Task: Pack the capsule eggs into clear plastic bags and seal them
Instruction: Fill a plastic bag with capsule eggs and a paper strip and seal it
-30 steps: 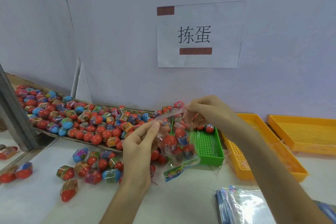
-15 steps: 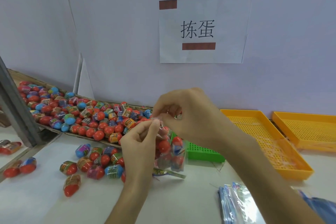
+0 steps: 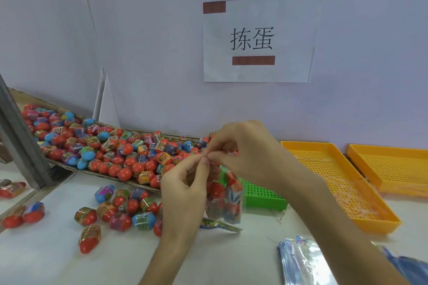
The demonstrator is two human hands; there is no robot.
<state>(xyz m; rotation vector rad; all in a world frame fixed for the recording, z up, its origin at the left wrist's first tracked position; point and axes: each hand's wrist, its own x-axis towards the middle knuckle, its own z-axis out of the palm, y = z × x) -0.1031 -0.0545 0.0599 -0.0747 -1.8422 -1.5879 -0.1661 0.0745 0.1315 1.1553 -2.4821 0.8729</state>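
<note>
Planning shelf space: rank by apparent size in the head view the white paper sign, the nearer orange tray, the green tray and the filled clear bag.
1. White paper sign, though it hangs farther back.
2. Nearer orange perforated plastic tray.
3 and 4. Green perforated plastic tray and filled clear plastic bag: unsure, both partly hidden by hands.

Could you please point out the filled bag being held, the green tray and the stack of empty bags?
filled bag [image 3: 228, 201], head view, on its clear lower body full of eggs.
green tray [image 3: 261, 194], head view, on its perforated floor.
stack of empty bags [image 3: 301, 261], head view, on the top bag's shiny face.
</note>
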